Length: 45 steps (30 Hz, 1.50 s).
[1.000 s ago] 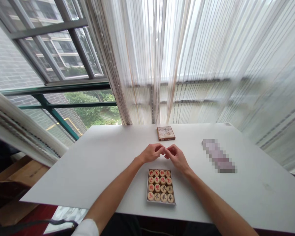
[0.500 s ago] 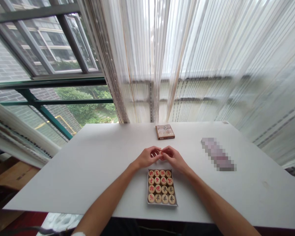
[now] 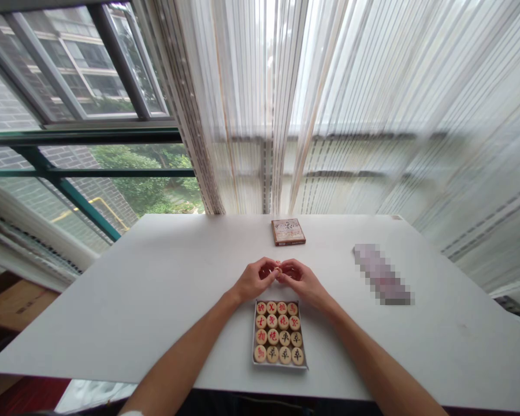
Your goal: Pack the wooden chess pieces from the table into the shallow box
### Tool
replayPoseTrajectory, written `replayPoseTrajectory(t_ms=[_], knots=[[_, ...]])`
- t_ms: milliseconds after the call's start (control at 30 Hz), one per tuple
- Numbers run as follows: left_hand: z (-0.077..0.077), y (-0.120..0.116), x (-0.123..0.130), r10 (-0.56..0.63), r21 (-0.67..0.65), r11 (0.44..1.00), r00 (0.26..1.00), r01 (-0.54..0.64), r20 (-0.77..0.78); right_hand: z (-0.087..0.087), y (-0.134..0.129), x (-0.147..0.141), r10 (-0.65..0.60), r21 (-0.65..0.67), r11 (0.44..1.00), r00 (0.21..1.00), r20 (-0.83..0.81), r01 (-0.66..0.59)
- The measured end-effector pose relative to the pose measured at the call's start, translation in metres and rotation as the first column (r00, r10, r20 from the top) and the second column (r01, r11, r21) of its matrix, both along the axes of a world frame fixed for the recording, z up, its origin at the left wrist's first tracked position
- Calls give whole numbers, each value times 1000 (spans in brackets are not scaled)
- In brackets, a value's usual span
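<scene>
My left hand [image 3: 255,280] and my right hand [image 3: 302,282] meet at the fingertips just beyond a shallow white tray [image 3: 255,341]. Between the fingertips a small Chinese chess piece [image 3: 278,266] is pinched by both hands; the fingers hide most of it. Round wooden Chinese chess pieces [image 3: 273,337] lie face up in rows inside the tray. Most bear red characters, and several at the near right have black ones.
A flat brown-edged box lid [image 3: 288,231] with dark writing lies beyond my hands. To the right is a blurred-out pinkish rectangular object [image 3: 383,274]. All this rests on a white table [image 3: 164,289], with sheer curtains [image 3: 351,115] and a window behind.
The whole view has shifted slightly, so the tray and lid appear a little further left. My hands stay together at the fingertips, with only slight finger movement around the piece.
</scene>
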<state>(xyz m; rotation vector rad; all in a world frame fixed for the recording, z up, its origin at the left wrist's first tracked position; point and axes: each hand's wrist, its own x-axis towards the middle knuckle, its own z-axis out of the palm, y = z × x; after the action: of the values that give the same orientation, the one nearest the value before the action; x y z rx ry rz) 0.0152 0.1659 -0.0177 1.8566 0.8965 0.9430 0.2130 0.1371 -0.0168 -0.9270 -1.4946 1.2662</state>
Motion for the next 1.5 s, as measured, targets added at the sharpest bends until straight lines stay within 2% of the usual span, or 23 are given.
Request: replayPoseTrajectory(t_ms=[233, 767, 1133, 1500], knots=[[1, 0, -1, -26, -33, 999, 999, 27, 25, 0, -1, -1, 42, -13, 999, 999, 10, -42], [-8, 2, -3, -49, -51, 997, 998, 52, 45, -6, -1, -3, 13, 24, 1000, 998, 69, -15], [2, -1, -1, -61, -22, 998, 998, 61, -4, 1, -5, -11, -38, 99, 995, 991, 128, 25], [3, -4, 1, -29, -34, 999, 999, 27, -44, -2, -7, -9, -37, 88, 996, 993, 114, 27]])
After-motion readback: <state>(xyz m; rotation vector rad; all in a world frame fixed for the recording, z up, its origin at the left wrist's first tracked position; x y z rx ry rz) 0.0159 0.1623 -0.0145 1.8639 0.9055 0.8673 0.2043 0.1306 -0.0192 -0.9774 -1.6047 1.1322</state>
